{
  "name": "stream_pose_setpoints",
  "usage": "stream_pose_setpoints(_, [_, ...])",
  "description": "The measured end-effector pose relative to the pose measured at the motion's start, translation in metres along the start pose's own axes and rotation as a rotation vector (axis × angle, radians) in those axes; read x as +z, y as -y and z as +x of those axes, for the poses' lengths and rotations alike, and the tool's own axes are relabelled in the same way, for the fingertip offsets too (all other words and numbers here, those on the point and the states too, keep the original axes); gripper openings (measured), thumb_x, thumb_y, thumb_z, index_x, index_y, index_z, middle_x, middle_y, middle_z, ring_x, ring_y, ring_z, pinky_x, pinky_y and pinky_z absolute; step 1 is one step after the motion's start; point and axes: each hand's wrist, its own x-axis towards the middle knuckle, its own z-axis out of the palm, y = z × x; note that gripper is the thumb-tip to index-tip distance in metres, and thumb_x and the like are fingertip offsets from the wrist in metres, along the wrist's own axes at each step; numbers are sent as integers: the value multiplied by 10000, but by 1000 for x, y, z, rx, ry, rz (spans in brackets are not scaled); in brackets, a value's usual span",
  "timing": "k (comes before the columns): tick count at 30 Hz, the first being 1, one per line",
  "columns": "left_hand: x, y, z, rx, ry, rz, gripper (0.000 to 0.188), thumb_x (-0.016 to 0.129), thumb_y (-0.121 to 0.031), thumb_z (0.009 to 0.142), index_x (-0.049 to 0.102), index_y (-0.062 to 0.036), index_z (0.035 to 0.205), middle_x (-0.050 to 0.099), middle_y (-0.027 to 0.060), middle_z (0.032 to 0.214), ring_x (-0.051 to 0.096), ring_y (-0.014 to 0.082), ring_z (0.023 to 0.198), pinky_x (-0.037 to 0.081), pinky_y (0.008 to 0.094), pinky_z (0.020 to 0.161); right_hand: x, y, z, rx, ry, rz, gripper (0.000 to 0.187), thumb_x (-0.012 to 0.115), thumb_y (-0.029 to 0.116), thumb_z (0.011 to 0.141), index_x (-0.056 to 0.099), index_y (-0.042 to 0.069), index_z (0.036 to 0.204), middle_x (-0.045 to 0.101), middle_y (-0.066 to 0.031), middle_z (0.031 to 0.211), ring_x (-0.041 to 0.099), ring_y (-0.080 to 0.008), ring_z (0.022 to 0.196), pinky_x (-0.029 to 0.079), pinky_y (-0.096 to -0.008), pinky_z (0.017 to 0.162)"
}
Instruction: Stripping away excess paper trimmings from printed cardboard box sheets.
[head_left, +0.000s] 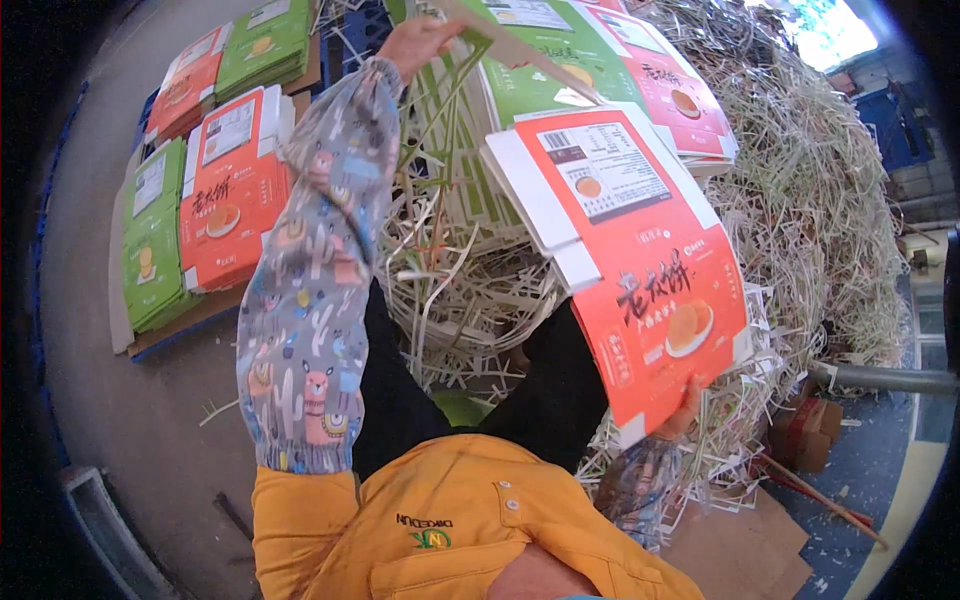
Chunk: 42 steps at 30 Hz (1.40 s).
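Observation:
A stack of flat orange-red printed carton blanks (pixel 655 235) with white flaps leans tilted in front of me at the right. My right hand (pixel 683 412) holds its lower right edge, the fingers partly hidden beneath it. Up and to the left, my left hand (pixel 418 45) is closed on a pale cardboard trim strip (pixel 530 58), which stretches toward the top of the blanks. Green and white offcut strips (pixel 440 140) hang below that hand. Behind the orange-red stack lie green carton blanks (pixel 555 60) and more red ones (pixel 675 90).
A large heap of shredded paper strips (pixel 820 200) rises at the right, with more strips (pixel 470 300) between my legs. At the left, green stacks (pixel 155 240) and red stacks (pixel 235 190) of blanks sit on a pallet. A stick (pixel 825 505) and brown cardboard (pixel 740 545) lie at lower right.

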Motion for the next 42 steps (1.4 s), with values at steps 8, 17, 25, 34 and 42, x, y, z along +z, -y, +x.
stream_pose_setpoints(8, [49,-19,-181,-253,-267,-178,261,610,-171,772,467,-17,926,496,11,815,451,83,705,396,215,618,29,-72,-17,30,-171,-56,355,478,173,847,397,25,1160,502,-116,1105,506,-240,1017,417,-392,884])
stream_pose_setpoints(17, [146,-62,-329,-953,192,-1148,398,541,-92,810,406,-11,1176,501,110,1142,526,225,991,455,363,836,27,-56,-31,407,-113,-267,299,477,248,858,497,-8,1012,597,-122,845,600,-208,741,507,-328,643])
stream_pose_setpoints(25, [138,-65,-319,-886,74,-1113,297,548,-20,785,467,9,1069,563,107,1015,577,213,880,491,340,774,-29,4,-1,-661,-481,-1012,298,458,255,875,516,-11,996,545,-89,944,508,-120,859,398,-240,739])
stream_pose_setpoints(34, [144,-72,-329,-864,72,-1134,358,559,4,772,443,10,1110,547,113,1066,561,214,937,484,337,796,-36,-1,39,-312,-301,-928,357,408,268,899,517,-33,1056,529,-72,1023,500,-121,897,361,-238,827])
stream_pose_setpoints(42, [148,-71,-332,-859,79,-1036,366,553,33,770,437,13,1116,545,120,1075,570,217,924,486,337,797,-40,-17,26,-247,-242,-159,355,455,232,878,459,-49,1095,540,-101,1037,533,-151,915,414,-296,806])
